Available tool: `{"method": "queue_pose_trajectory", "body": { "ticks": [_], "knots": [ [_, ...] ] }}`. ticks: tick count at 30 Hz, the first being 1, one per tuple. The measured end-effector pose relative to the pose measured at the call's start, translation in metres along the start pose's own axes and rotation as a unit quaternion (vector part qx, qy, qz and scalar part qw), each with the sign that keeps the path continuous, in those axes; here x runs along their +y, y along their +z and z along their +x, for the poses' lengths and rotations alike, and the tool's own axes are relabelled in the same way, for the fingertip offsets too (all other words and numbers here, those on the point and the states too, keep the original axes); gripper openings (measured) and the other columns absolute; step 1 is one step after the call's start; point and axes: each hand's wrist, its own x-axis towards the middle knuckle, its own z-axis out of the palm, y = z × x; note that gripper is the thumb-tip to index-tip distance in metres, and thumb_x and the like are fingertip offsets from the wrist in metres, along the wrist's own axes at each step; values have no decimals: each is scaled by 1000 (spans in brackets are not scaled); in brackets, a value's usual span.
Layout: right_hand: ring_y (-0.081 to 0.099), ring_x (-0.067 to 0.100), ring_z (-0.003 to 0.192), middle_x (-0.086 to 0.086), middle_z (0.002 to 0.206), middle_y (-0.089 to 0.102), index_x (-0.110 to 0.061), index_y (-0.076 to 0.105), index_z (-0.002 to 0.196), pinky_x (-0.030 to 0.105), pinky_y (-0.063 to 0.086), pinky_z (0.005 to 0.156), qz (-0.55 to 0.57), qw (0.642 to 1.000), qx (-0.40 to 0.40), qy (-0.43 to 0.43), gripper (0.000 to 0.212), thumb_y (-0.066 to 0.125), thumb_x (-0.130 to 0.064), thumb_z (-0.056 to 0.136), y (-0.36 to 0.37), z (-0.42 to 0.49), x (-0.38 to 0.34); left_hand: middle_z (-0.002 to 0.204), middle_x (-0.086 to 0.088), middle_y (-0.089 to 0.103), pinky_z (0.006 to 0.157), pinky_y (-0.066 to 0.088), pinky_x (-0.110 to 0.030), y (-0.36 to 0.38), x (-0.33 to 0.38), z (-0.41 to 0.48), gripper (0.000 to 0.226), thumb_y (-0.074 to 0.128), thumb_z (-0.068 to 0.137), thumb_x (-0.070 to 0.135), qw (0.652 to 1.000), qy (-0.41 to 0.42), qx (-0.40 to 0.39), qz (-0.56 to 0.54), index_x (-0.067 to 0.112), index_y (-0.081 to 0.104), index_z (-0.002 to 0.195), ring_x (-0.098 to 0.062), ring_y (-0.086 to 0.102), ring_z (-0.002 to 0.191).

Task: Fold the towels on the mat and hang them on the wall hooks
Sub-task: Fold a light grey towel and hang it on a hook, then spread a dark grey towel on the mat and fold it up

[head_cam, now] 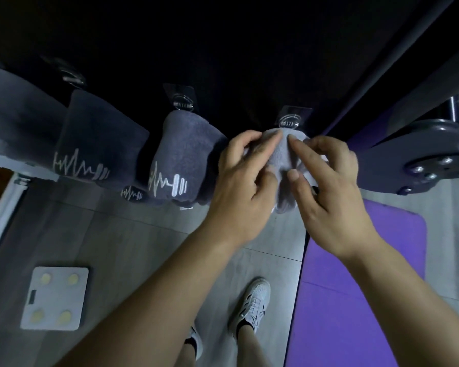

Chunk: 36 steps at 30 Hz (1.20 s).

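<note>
Hands meet on a pale towel [282,157] draped over the rightmost hook [289,120] on the black wall [223,49], with its folded body hanging down between the palms. The left hand [245,178] grips the towel's left side, fingers laid across the top just under the hook and thumb pressed into the front. The right hand [329,186] pinches the right side: its index finger lies along the top fold, the thumb sits lower on the front, and the other fingers curl round the far edge. To the left, dark towels [186,152] hang folded in a row along the same wall. The nearest hangs just beside the left hand, under its own clear hook plate [182,98], and two of them show a white heartbeat-and-dumbbell mark. Below at right, the purple mat [368,260] lies on the grey floor [130,234]. A white scale [55,298] lies on the floor at left, and a white shoe [255,300] stands between scale and mat. A dark weight plate [414,152] shows at the right edge, above the mat.
</note>
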Motion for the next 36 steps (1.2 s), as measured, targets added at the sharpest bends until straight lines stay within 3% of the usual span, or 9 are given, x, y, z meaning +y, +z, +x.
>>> {"method": "queue_pose_trajectory", "body": {
  "ticks": [2,6,14,17,24,28,31,34,36],
  "knots": [
    [34,10,123,-15,132,36,-31,47,147,43,46,101,19,1000,-17,15,47,43,-42,101,2,0,2,148,11,43,116,37,-36,1,1,1,50,49,99,20,996,-56,-20,-61,25,46,148,-5,39,139],
    [38,12,126,-22,120,43,-37,51,141,24,31,110,101,992,-47,63,47,40,-48,96,-2,7,1,135,15,59,110,44,-40,4,7,8,40,50,98,26,974,-143,-12,-175,29,53,138,-3,53,128],
    [47,18,132,-4,134,54,-21,53,137,46,38,112,269,957,-46,97,40,49,-26,98,-4,1,6,150,17,45,117,36,-37,4,2,-1,49,45,100,45,978,-163,-34,-130,37,42,148,3,40,138],
    [43,16,135,-7,138,50,-25,49,140,49,35,113,296,946,-50,123,43,47,-27,97,10,-6,12,150,17,44,117,36,-38,6,2,0,47,45,101,45,970,-184,-45,-155,43,40,148,3,40,137],
    [42,11,136,-4,143,50,-20,47,145,21,38,105,335,933,-64,116,49,41,-19,96,16,-12,22,139,17,53,112,41,-41,8,1,3,41,45,100,43,961,-199,-26,-188,41,45,141,-1,50,128],
    [34,17,145,-4,148,47,-20,50,143,46,27,119,314,940,-44,127,52,43,-18,91,19,-24,28,147,15,47,115,37,-37,7,3,2,45,42,104,41,964,-202,-46,-165,36,37,148,-1,45,133],
    [51,12,125,-1,137,56,-22,58,132,34,40,106,276,938,60,200,52,45,-4,86,24,-45,26,144,9,50,112,41,-34,-3,11,1,46,48,101,36,984,-154,-35,-85,27,43,146,-3,47,130],
    [59,5,113,-1,123,65,-17,62,122,15,45,94,221,925,120,287,43,46,3,88,30,-80,21,137,4,53,107,43,-35,-19,31,-9,42,52,96,27,1000,-1,-6,28,20,52,137,-9,50,127],
    [62,3,108,-5,116,68,-19,63,118,16,48,91,200,917,109,327,37,49,1,90,39,-110,18,129,1,56,100,45,-39,-27,50,-20,36,51,95,23,990,104,-31,93,17,59,129,-17,53,121]
  ]
}}
